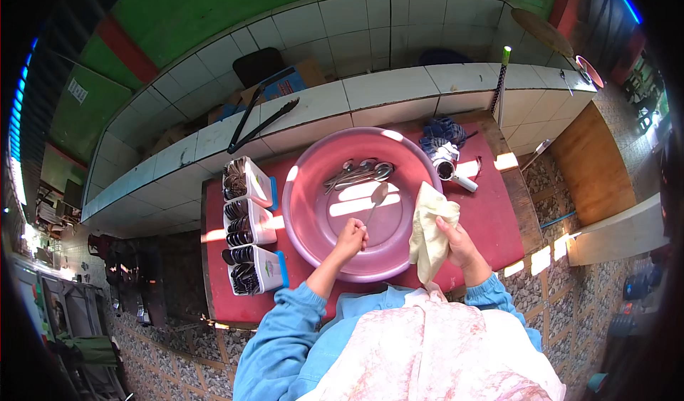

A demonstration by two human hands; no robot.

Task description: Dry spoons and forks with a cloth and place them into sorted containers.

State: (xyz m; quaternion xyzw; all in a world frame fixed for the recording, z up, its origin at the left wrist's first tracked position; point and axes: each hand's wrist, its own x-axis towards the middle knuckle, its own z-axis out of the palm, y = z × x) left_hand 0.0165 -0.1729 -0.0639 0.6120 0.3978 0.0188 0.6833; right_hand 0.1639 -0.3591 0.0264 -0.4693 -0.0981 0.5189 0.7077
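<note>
My left hand (pixel 351 239) grips the handle end of a metal spoon (pixel 378 193), whose bowl points away from me over a large pink plastic basin (pixel 304 240). Several more metal spoons (pixel 363 175) lie together at the far side inside the basin. Just right of the basin's rim, my right hand (pixel 460 243) holds a pale yellow cloth (pixel 430 224) that hangs down in folds. Left of the basin stand three white plastic containers, the far one (pixel 259 182), the middle one (pixel 263 224) and the near one (pixel 270 267), all holding cutlery upright.
The basin stands on a red-topped table (pixel 491 214). A dark patterned cloth (pixel 444 132) and a white cylindrical item (pixel 444 168) lie at its far right. Behind runs a white tiled ledge (pixel 390 88) with black tongs (pixel 262 125) at its left part.
</note>
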